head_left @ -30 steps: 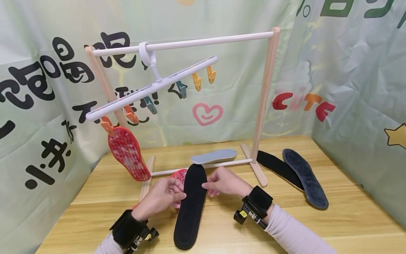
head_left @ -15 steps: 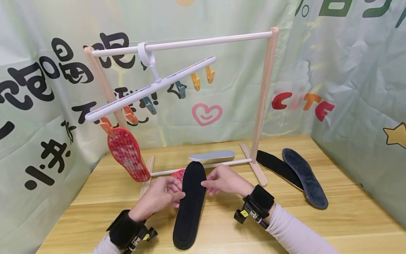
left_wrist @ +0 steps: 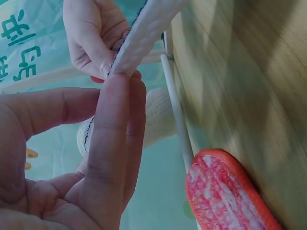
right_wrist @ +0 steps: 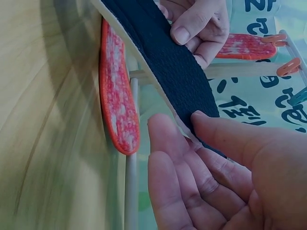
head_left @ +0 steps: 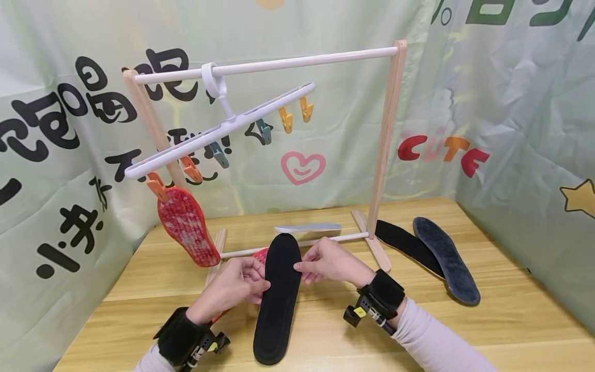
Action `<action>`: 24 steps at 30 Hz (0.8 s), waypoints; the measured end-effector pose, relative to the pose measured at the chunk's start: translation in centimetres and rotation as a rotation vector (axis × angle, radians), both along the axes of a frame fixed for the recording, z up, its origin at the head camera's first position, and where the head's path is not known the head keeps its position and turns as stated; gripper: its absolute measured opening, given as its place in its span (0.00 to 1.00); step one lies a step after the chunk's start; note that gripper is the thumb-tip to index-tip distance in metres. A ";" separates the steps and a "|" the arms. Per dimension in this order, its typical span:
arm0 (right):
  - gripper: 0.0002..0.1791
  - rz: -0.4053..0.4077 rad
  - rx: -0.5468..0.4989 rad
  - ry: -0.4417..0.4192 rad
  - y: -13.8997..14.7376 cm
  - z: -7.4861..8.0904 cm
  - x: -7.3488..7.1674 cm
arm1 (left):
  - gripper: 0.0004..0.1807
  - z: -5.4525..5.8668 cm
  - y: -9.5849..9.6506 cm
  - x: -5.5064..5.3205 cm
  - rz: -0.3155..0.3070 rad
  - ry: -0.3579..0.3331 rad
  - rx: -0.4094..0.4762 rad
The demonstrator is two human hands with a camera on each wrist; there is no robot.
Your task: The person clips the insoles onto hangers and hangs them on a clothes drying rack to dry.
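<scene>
A black insole (head_left: 279,299) is held lengthwise above the table between both hands, with a white dimpled underside (left_wrist: 144,38) in the left wrist view. My left hand (head_left: 239,281) pinches its left edge, thumb on the black face. My right hand (head_left: 325,266) pinches the opposite edge farther up; in the right wrist view its thumb (right_wrist: 230,136) lies on top and other fingers sit below. A red-and-white insole (right_wrist: 117,96) lies on the table, mostly hidden by the left hand in the head view. A matching red insole (head_left: 186,227) hangs from an orange clip (head_left: 157,187).
A white hanger (head_left: 230,126) tilts down leftward on the wooden rack (head_left: 388,150), bearing several orange, teal and yellow clips (head_left: 285,121). Behind the lower bar (head_left: 334,238) is a pale grey insole (head_left: 309,227). Dark grey (head_left: 446,261) and black (head_left: 409,243) insoles overlap at right.
The black insole's far end has risen slightly, with both hands keeping their pinch. Behind the lower bar, the pale grey insole now shows a thinner outline.
</scene>
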State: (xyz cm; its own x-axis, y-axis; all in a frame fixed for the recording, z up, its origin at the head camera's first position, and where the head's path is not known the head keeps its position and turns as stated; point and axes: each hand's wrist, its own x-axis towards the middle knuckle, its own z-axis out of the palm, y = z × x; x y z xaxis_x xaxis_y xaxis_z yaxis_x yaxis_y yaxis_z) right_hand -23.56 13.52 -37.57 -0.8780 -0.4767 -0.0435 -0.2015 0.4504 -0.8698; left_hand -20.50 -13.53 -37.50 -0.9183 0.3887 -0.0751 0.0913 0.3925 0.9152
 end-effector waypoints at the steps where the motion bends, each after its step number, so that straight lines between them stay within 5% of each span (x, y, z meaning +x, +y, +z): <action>1: 0.13 -0.002 -0.005 -0.004 0.0 0.1 0.0 | 0.12 0.0 0.0 0.0 -0.002 0.002 0.001; 24: 0.13 0.023 -0.077 -0.038 0.2 1.2 0.4 | 0.14 0.6 -0.2 0.2 -0.024 -0.025 0.034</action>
State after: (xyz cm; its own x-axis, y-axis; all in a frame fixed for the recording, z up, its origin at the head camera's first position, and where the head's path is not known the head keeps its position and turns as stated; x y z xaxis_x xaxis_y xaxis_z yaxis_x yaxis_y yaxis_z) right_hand -23.17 13.69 -36.37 -0.8652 -0.4999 -0.0390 -0.1770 0.3774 -0.9090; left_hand -20.30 -13.75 -36.89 -0.9065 0.4138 -0.0839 0.0778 0.3591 0.9301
